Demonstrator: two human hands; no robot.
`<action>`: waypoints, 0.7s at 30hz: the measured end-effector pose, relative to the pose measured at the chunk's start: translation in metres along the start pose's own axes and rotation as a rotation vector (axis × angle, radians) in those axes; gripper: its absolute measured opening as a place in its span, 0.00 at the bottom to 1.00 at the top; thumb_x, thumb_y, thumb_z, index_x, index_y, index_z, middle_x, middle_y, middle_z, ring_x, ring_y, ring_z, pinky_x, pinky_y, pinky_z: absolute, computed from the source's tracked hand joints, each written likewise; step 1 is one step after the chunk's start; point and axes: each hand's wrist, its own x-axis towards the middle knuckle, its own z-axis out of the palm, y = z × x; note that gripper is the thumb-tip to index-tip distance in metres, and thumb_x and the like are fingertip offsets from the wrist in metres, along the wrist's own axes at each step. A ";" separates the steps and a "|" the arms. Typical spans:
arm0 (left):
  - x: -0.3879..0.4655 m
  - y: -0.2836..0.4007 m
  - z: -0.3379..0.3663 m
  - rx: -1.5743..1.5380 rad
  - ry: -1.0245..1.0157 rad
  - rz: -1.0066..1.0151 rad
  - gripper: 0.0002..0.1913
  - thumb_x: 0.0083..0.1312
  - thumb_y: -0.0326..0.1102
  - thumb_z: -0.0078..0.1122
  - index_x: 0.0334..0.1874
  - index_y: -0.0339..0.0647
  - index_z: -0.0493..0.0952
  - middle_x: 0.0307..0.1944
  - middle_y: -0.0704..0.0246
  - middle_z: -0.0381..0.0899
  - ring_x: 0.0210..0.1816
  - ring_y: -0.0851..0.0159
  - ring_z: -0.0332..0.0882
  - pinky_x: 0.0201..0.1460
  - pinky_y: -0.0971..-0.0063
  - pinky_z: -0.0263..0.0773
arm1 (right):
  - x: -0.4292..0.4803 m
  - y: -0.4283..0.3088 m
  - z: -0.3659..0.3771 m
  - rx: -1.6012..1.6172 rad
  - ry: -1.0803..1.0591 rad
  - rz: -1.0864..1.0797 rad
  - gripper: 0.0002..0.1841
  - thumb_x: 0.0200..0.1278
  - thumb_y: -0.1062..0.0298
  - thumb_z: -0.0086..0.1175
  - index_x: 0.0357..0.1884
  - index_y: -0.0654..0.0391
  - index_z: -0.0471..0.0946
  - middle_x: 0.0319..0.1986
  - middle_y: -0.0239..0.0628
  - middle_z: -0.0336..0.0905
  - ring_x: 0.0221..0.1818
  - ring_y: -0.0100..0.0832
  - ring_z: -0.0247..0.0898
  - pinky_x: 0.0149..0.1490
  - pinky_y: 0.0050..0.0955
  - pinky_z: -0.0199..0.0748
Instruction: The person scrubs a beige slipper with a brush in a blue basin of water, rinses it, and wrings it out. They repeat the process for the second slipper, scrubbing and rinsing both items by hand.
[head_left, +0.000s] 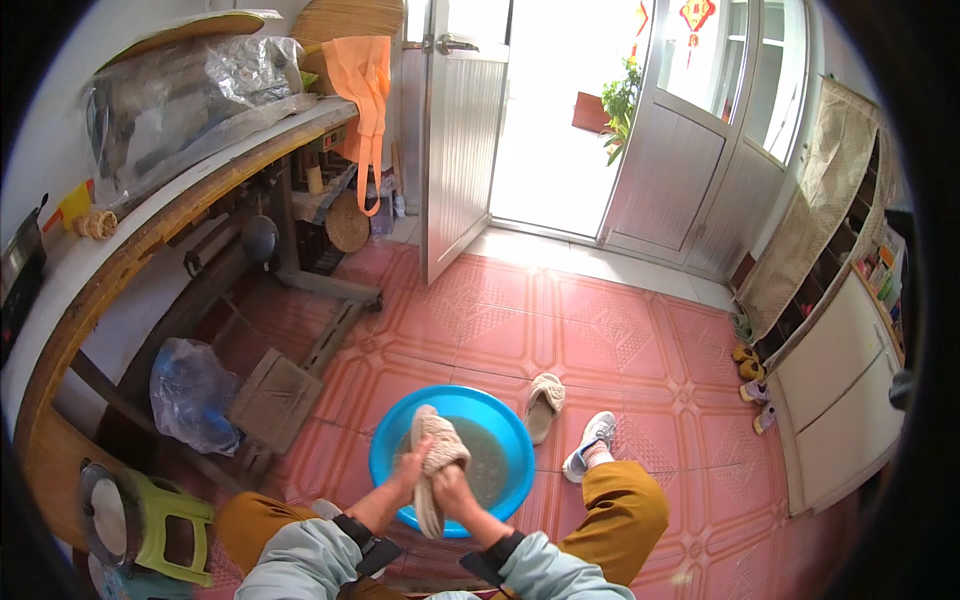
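A beige slipper (448, 444) with a braided strap is held tilted over a blue plastic basin (527, 451). My left hand (409, 471) grips its side from the left. My right hand (453, 491) reaches into the slipper's opening, its fingers hidden beneath the strap. Cloudy water (489, 461) with some bubbles lies in the basin, below both hands. On the tiled floor just right of the basin rests a matching slipper (545, 401), sole down.
A sneaker-clad foot (596, 442) stands right of the basin. At left are a long workbench (142, 232), a bagged bundle (191, 394) and a green plastic stool (169, 525). Ahead is an open door (466, 142). Small shoes (752, 391) sit beside a white cabinet (836, 397).
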 end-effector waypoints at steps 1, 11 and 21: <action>-0.001 0.005 -0.002 -0.102 -0.015 0.050 0.28 0.71 0.54 0.49 0.61 0.35 0.70 0.52 0.63 0.77 0.48 0.65 0.77 0.51 0.67 0.73 | -0.001 0.001 0.003 0.180 0.055 0.083 0.17 0.65 0.74 0.42 0.54 0.62 0.72 0.52 0.57 0.70 0.58 0.53 0.64 0.62 0.42 0.62; 0.022 -0.023 -0.018 0.259 0.136 0.061 0.29 0.68 0.57 0.50 0.58 0.37 0.75 0.52 0.65 0.78 0.51 0.69 0.75 0.56 0.72 0.69 | -0.009 -0.015 -0.007 0.483 0.135 0.150 0.18 0.69 0.69 0.42 0.57 0.63 0.70 0.47 0.53 0.76 0.51 0.46 0.72 0.55 0.38 0.68; 0.005 -0.007 0.001 0.174 0.023 0.070 0.34 0.67 0.61 0.49 0.63 0.37 0.71 0.59 0.60 0.74 0.60 0.64 0.70 0.63 0.69 0.63 | -0.001 0.005 0.006 0.398 0.080 0.248 0.16 0.71 0.66 0.43 0.55 0.65 0.70 0.46 0.45 0.75 0.49 0.37 0.71 0.52 0.36 0.70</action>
